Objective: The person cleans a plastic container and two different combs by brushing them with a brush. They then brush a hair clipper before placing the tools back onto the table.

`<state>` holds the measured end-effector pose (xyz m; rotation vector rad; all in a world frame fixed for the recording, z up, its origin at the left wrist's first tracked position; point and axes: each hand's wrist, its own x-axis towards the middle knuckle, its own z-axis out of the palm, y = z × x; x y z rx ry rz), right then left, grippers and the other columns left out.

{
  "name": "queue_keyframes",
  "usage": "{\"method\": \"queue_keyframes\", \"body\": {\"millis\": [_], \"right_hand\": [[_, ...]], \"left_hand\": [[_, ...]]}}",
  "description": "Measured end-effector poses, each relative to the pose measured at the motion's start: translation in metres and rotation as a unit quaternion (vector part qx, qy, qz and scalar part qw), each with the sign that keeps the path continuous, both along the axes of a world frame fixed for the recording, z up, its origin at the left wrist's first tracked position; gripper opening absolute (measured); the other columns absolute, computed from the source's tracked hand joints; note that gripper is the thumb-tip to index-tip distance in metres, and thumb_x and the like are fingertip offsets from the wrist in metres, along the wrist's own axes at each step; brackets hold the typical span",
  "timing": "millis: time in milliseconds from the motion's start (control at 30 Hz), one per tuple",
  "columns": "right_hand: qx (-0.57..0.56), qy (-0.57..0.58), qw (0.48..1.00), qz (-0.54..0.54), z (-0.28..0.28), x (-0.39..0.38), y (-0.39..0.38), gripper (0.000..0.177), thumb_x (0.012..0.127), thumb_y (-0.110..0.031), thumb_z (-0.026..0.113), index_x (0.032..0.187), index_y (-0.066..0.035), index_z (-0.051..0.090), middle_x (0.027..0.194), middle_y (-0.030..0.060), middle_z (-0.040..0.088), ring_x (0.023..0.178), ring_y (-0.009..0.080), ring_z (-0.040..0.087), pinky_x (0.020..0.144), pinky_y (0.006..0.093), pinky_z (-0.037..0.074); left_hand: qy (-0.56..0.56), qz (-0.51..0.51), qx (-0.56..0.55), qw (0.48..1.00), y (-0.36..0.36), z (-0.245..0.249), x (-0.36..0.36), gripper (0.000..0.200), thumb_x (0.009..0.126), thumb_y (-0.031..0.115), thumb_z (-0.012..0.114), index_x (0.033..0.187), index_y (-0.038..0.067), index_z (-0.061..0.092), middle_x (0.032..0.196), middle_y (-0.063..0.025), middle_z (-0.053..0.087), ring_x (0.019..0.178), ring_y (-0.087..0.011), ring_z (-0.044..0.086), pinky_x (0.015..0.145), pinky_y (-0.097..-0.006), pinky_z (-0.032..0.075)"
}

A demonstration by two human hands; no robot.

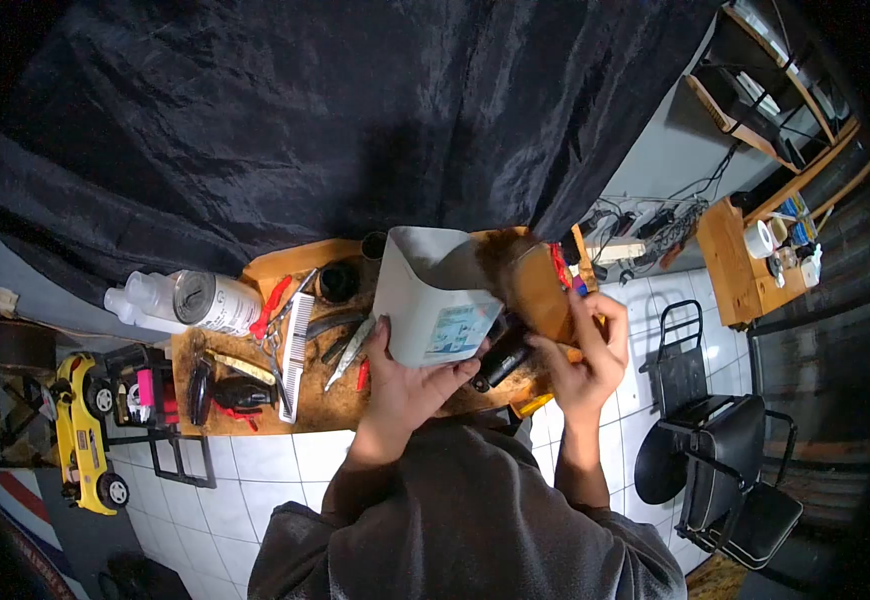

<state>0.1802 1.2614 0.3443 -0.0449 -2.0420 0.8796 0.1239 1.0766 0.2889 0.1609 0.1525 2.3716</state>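
A pale, open-topped plastic container [405,310] with a blue-green label is tilted in my left hand [410,385], whose fingers wrap round its lower side. To its right, my right hand [587,352] pinches a brown-orange, paddle-like piece [542,295] with dark bristles or hair at its upper left, blurred at the edge. Between the hands, a black clipper-like tool [503,358] lies on the wooden table [355,408]. A white comb [296,358], scissors and clips lie left of the container.
Clear bottles and a labelled can [217,303] stand at the table's left end. A dark curtain [305,130] hangs behind. Black chairs [730,450] and a small wooden table [735,265] are at right. A yellow toy car [83,435] is at far left.
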Motion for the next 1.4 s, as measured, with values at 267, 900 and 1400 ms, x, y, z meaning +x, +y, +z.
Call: {"method": "queue_keyframes", "body": {"millis": [267, 900, 1400], "right_hand": [[0.087, -0.002, 0.945, 0.316, -0.001, 0.004, 0.0, 0.046, 0.057, -0.029, 0.08, 0.096, -0.004, 0.074, 0.09, 0.0072, 0.058, 0.082, 0.024, 0.057, 0.07, 0.0348, 0.045], [-0.459, -0.204, 0.846, 0.181, -0.01, 0.008, -0.013, 0.031, 0.101, -0.015, 0.044, 0.125, 0.002, 0.054, 0.078, -0.0026, 0.052, 0.061, 0.0028, 0.044, 0.051, 0.0183, 0.036], [-0.567, -0.174, 0.772, 0.229, -0.034, 0.011, -0.005, 0.027, 0.095, -0.014, 0.052, 0.12, -0.004, 0.048, 0.078, -0.0007, 0.052, 0.051, 0.0047, 0.044, 0.039, 0.0194, 0.034]], "left_hand": [[0.074, 0.124, -0.192, 0.971, 0.007, 0.016, 0.009, 0.057, 0.085, 0.024, 0.065, 0.132, 0.002, 0.042, 0.129, -0.0161, 0.053, 0.115, -0.0255, 0.056, 0.101, -0.0406, 0.043], [0.064, 0.078, -0.093, 0.99, -0.002, -0.023, -0.01, 0.064, 0.096, 0.056, 0.028, 0.137, 0.011, 0.043, 0.133, -0.0085, 0.05, 0.124, -0.0252, 0.047, 0.106, -0.0432, 0.035], [0.433, 0.218, -0.613, 0.624, 0.004, -0.035, -0.003, 0.037, 0.092, 0.011, 0.054, 0.126, -0.002, 0.047, 0.115, -0.0219, 0.056, 0.105, -0.0358, 0.056, 0.087, -0.0402, 0.047]]}}
